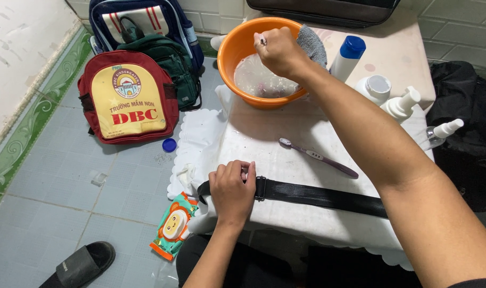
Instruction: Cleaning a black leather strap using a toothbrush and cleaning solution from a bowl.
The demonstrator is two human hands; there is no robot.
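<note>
The left hand [232,186] lay palm-down at the table's [285,165] front-left corner, fingers curled over the black strap [317,196] just beside its metal buckle [261,188], pressing it to the white cloth; the strap ran along the front edge toward the right, passing under the right forearm. The right hand [277,50] reached to the far-left part of the table, closed in a fist round a small item I could not identify, over the orange basin [237,48] of cloudy water; a grey cloth [313,42] hung on the basin's far rim. A purple toothbrush [317,157] lay alone mid-table, with bare cloth all around it; white bottles [379,88] crowded the right edge. On the floor beyond the left edge stood a red backpack [128,98], well apart from the table.
</note>
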